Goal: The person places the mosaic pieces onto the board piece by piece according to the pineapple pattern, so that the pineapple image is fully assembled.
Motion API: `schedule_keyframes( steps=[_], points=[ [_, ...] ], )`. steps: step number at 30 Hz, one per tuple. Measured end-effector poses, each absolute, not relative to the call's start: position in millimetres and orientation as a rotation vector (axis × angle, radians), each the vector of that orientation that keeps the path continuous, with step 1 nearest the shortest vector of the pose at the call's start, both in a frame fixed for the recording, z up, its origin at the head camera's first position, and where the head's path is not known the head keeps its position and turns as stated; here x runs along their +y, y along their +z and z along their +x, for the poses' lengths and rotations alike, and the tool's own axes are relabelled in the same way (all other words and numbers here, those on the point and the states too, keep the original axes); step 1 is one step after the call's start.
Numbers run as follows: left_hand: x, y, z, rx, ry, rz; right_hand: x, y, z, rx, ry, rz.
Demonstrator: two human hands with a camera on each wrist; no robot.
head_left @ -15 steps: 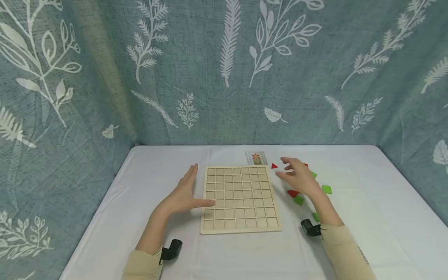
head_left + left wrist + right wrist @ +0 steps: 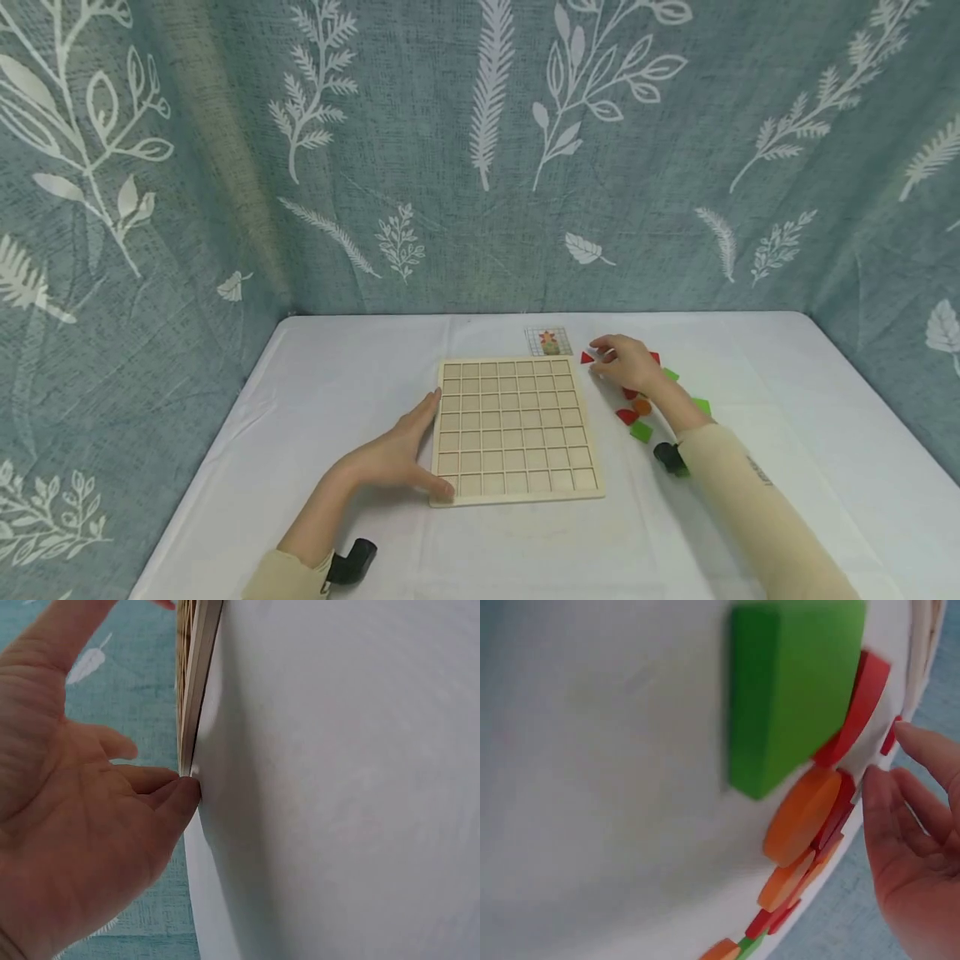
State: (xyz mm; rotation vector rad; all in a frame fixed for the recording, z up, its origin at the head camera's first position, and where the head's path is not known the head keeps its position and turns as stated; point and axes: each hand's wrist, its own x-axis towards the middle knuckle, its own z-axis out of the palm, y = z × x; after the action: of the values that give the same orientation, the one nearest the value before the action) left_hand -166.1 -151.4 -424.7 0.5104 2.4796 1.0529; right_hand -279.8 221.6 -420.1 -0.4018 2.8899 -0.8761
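A square wooden grid board [image 2: 517, 435] lies on the white table. My left hand [image 2: 393, 454] spans its left side, the thumb over the near left corner and the fingertips against the left edge. The left wrist view shows fingertips touching the board's edge [image 2: 196, 682]. To the right of the board, my right hand [image 2: 632, 367] hovers with thumb and fingers apart beside a small red triangle [image 2: 587, 357]. In the right wrist view, the red piece [image 2: 891, 736] lies by the index fingertip; contact I cannot tell.
Several loose pieces lie right of the board, among them a red piece [image 2: 627, 416], an orange disc [image 2: 642, 407] and a green square [image 2: 641, 431]. A picture card [image 2: 549, 341] lies behind the board. A patterned curtain [image 2: 480, 167] hangs beyond the table.
My left hand has slid nearer along the board's left side, its thumb now at the near corner. My right hand has moved slightly left and its fingers have drawn closer to the red triangle.
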Motion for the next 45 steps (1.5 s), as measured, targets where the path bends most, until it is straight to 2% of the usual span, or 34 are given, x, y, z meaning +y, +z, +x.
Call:
schedule_keyframes(
  steps=[8,26,34,45],
  points=[
    [-151.5,-424.9,-163.8,2.48,0.934,0.577,223.6,-423.0,-294.8,2.852,-0.813,-0.536],
    [-154.7,-426.0,-164.6,2.476,0.918,0.613,223.3,-426.1,-296.2,2.881,-0.865,-0.452],
    [-154.7,-425.2,-162.2,2.482,0.905,0.592,190.5,-420.7,-277.4,2.807,-1.056,-0.418],
    [-152.8,-425.0,-158.7,2.488,0.893,0.595,141.2,-427.8,-262.1,2.722,-1.122,-0.679]
  ],
)
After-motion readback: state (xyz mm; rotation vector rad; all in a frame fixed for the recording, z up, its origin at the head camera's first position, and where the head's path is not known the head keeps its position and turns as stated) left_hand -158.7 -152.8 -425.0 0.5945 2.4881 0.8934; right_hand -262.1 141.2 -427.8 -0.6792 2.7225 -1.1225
